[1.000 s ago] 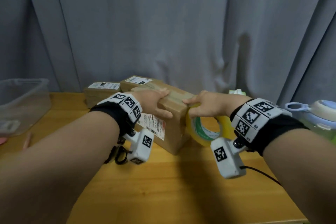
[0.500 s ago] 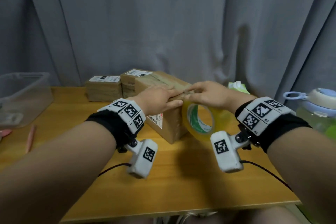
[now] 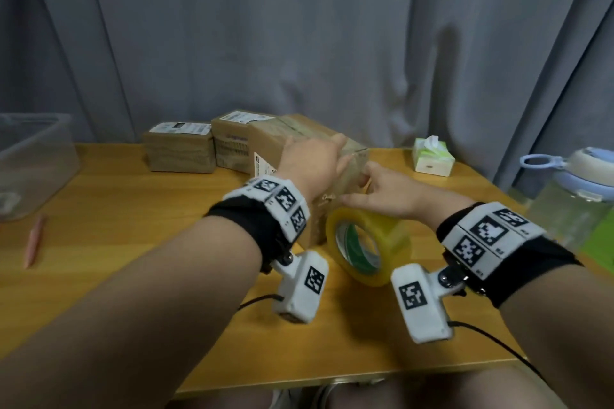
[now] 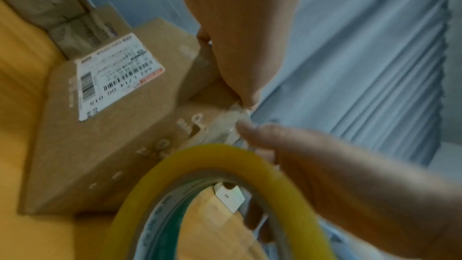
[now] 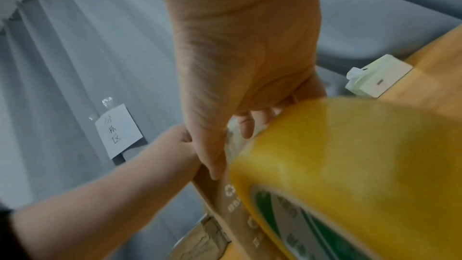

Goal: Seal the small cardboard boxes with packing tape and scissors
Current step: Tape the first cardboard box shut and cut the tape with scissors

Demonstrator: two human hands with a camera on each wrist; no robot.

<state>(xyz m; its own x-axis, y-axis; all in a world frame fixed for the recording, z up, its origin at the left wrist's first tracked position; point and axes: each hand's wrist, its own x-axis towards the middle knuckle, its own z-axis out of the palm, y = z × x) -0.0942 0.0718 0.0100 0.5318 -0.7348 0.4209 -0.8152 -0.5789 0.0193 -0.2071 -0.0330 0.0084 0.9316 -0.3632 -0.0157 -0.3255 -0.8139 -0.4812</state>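
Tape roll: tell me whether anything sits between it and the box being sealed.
Nothing visible does. The tape roll stands right against the box, a pulled strip already reaching its top edge under the right hand.

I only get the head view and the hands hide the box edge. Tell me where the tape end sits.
Observer: In the left wrist view, the clear tape strip crosses the top edge of the box. The left hand presses it with a fingertip from above, and the right hand has its thumb on it just below.
Operator: Now report whether that strip is cut from the roll.
Observer: It looks uncut. In the right wrist view, it runs from the tape roll up between the right thumb and the curled fingers, which pinch it.
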